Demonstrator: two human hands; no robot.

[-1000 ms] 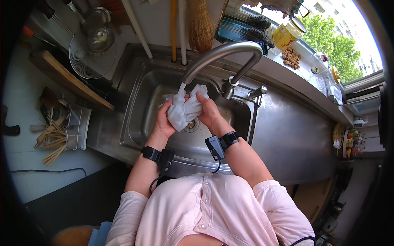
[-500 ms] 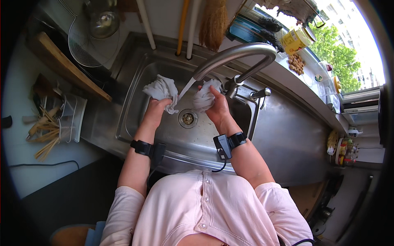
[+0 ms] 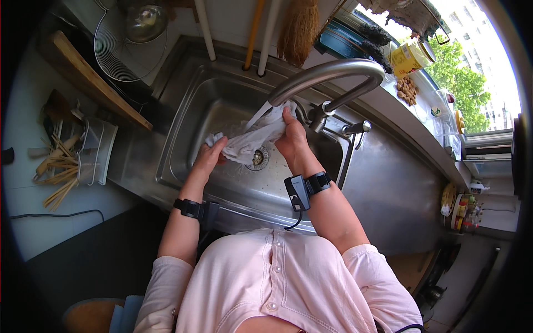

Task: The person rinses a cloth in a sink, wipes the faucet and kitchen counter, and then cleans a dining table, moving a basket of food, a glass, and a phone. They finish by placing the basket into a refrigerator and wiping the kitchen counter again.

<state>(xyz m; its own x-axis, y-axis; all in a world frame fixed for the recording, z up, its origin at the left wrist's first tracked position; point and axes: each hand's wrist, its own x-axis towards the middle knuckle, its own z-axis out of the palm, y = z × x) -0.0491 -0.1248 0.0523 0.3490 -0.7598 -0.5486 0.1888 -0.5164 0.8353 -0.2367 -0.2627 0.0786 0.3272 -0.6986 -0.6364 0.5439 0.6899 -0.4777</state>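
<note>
A wet white cloth (image 3: 252, 140) is stretched between my two hands over the steel sink (image 3: 194, 119). My left hand (image 3: 208, 156) grips its lower left end, thumb on top. At the upper right end, my right hand (image 3: 291, 136) is closed on the other bunched part. Water runs from the curved faucet (image 3: 327, 69) down onto the cloth. The drain strainer (image 3: 258, 159) shows partly below the cloth, with small bits in it. Some fingers of both hands are hidden behind the fabric.
A faucet handle (image 3: 358, 129) stands right of the spout. At left are a wooden board (image 3: 100, 83) and a holder (image 3: 97, 155) with chopsticks. A wire strainer (image 3: 119, 53), a straw broom (image 3: 298, 33) and upright poles are behind the sink. Nuts (image 3: 407, 90) lie on the windowsill.
The cloth was bunched in two separate wads, one in each hand. Now it is spread out between them under the stream. My left hand has come lower and nearer.
</note>
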